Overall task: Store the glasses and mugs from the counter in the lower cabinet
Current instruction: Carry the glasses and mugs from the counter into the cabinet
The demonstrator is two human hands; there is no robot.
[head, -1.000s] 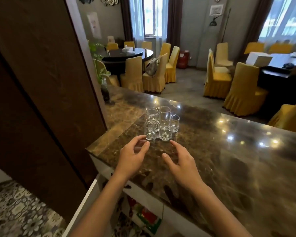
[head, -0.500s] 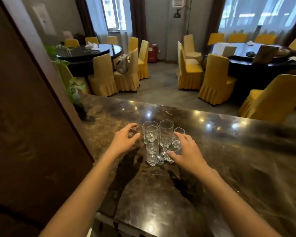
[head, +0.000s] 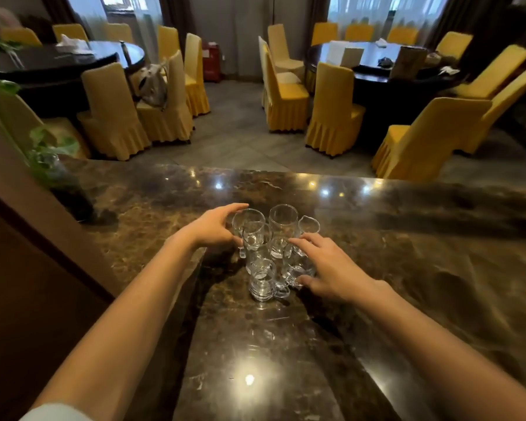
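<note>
Five or so clear glasses and mugs (head: 274, 250) are standing bunched together on the dark marble counter (head: 407, 268), toward its left end and nearer its far edge than its near one, so every piece is waiting to go down to the lower cabinet (which is not showing in the head view). The left hand (head: 216, 227) is curving round the rear-left glass (head: 248, 223), fingers reaching along its far side and thumb coming in at the near side. The right hand (head: 325, 265) is lying against the right flank of the bunch with fingers spread and only lightly bent, index tip touching glass and thumb touching a mug low down; it is not gripping anything that I can make out. My worry is the crowding: the pieces are touching one another, so lifting one could be dragging a neighbour with it, and the front mug (head: 263, 281), with its handle poking right, could be catching and tipping. Polished stone and smooth glass are also inviting a slip or a chip. As for writing, nothing is proving readable: the cards on the far round table (head: 377, 68) are showing too blurred, and the glassware is carrying no visible mark.
</note>
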